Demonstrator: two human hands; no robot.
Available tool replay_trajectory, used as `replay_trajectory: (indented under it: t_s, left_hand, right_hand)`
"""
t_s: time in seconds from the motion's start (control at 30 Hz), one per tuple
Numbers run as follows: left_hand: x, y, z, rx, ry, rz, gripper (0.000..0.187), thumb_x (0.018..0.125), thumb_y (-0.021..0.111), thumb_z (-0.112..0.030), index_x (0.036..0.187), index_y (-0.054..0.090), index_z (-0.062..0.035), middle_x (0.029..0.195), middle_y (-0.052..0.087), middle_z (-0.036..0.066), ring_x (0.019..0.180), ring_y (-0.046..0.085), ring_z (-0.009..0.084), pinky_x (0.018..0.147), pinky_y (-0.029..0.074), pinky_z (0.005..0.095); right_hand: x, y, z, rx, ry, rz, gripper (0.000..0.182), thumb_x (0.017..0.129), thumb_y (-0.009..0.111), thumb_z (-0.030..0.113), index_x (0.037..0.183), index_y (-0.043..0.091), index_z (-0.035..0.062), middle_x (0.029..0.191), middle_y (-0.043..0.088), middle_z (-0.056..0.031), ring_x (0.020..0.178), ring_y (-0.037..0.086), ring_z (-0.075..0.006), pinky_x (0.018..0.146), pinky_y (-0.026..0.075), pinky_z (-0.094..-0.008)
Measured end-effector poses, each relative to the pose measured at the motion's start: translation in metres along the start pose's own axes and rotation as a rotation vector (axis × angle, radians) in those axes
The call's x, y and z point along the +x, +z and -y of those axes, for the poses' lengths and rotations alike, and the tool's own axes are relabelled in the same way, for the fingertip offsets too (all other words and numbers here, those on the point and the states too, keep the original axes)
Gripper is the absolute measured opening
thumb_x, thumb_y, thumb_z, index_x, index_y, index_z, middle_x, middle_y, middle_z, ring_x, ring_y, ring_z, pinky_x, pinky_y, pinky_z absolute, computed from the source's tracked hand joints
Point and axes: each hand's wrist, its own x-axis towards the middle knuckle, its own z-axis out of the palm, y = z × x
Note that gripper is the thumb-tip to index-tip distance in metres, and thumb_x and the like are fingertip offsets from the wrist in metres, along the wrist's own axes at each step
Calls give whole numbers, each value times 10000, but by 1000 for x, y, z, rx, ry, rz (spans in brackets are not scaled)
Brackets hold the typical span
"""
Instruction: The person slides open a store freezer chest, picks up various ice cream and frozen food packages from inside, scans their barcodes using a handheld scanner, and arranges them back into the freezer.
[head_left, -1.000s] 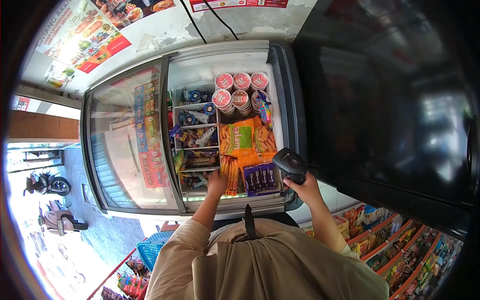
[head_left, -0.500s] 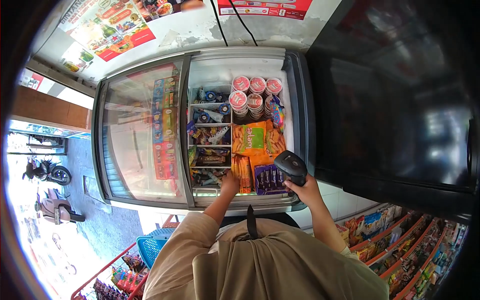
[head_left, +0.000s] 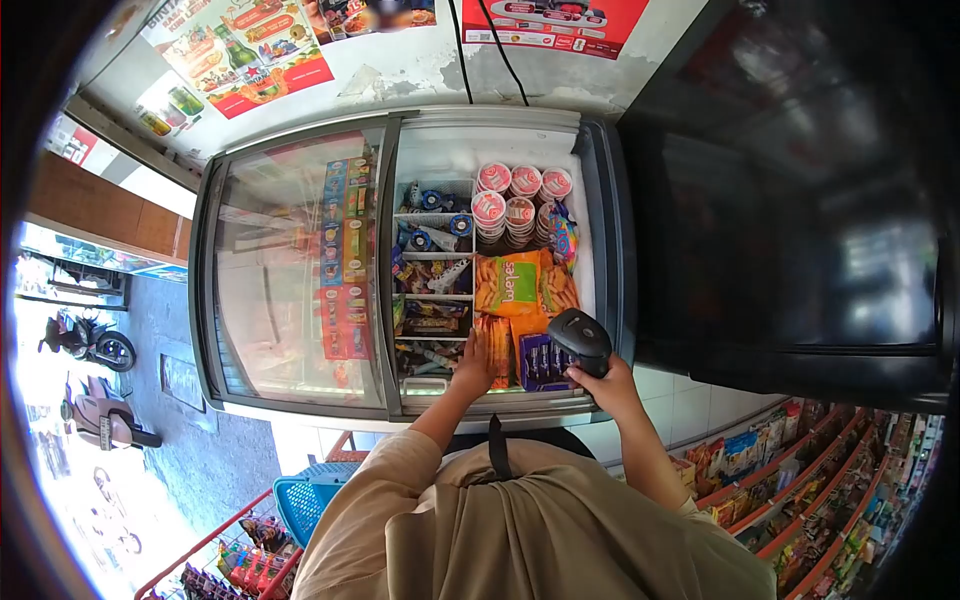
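Observation:
In my right hand (head_left: 612,388) is a black handheld barcode scanner (head_left: 580,340), held by its handle above the front right of the freezer. A purple box of wrapped ice creams (head_left: 544,362) lies partly under it. My left hand (head_left: 475,370) reaches into the freezer with fingers stretched out, against the left side of some orange ice cream packets (head_left: 497,350). Its fingertips partly cover the divider there. Behind the packets lies an orange and green bag (head_left: 513,285) of frozen food. Several white and pink ice cream cups (head_left: 489,207) are stacked at the back.
A white wire rack (head_left: 435,295) divides the freezer's left part, with cones and ice cream bars inside. The sliding glass lid (head_left: 270,280) covers the left half. To the right stands a large black cabinet (head_left: 780,220); snack shelves (head_left: 790,480) are at lower right.
My left hand has shifted from the front left compartment rightward, onto the edge of the orange packets, its fingers now stretched out. The scanner stays in my right hand. The view has tilted slightly.

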Motion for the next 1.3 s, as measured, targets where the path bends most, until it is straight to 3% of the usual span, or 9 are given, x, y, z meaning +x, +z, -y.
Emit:
replay_trajectory:
  t_s: [0.03,0.1,0.37,0.83,1.0,1.17,1.23,1.27,1.3]
  left_hand:
    - [1,-6,-6,-178,-254,260,774,788,589,-261,1397,198,14,1467,117,239,1261,334,420,963,370,516]
    - [6,-13,-1,-198,-246,282,762,805,578,-251,1404,184,8,1473,105,226,1266,327,423,976,368,491]
    - [42,-102,5,-437,-310,-68,575,790,647,-250,1272,424,-30,1355,380,191,1231,394,362,972,393,401]
    - [244,-60,38,-355,-259,-322,1049,588,820,-211,1405,186,-35,1327,393,216,1204,386,377,1010,327,429]
    - [271,-41,49,-137,-152,-508,753,528,823,-176,1192,479,-90,1234,501,107,1146,438,334,958,351,411]
    - [262,-50,44,-213,-228,-484,662,579,805,-164,1154,495,-55,1149,551,101,1097,480,296,926,379,406]
    - [259,-57,50,-1079,-310,-430,596,680,762,-179,1176,471,-24,1160,546,91,1041,525,279,905,413,380]
    - [243,-76,42,-1307,-367,-342,610,782,681,-367,1220,440,-18,1165,545,92,1003,550,261,907,432,371]
    - [225,-101,27,-1296,-370,-345,610,782,681,-367,1220,440,-18,1165,545,92,1003,550,261,907,432,371]
  right_hand:
    - [-1,1,1,-3,-3,-3,258,763,703,72,962,558,-5,784,646,-72,629,625,-123,568,496,-261]
    - [-4,3,2,-74,106,5,260,757,715,99,941,557,7,738,640,-60,574,591,-104,530,476,-256]
    - [-1,23,1,21,143,59,259,750,733,147,891,561,16,676,628,-49,521,551,-88,477,442,-249]
    - [-17,12,-27,124,200,-16,110,773,691,51,841,626,-7,692,625,-45,582,583,-107,534,463,-254]
    - [-15,5,-37,202,263,-100,85,775,676,31,826,621,-8,696,624,-58,578,579,-116,535,461,-253]
    - [2,7,-24,248,299,-70,91,775,671,19,837,611,-8,693,622,-67,573,576,-120,535,463,-257]
    - [9,7,-23,214,301,-52,87,774,671,16,830,608,-5,693,622,-66,573,576,-117,536,464,-254]
    - [12,7,-23,208,286,-39,93,772,676,23,829,608,-5,691,622,-63,574,577,-115,536,463,-252]
    - [15,8,-22,201,273,-24,100,770,682,31,828,608,-5,689,622,-60,576,579,-114,537,462,-250]
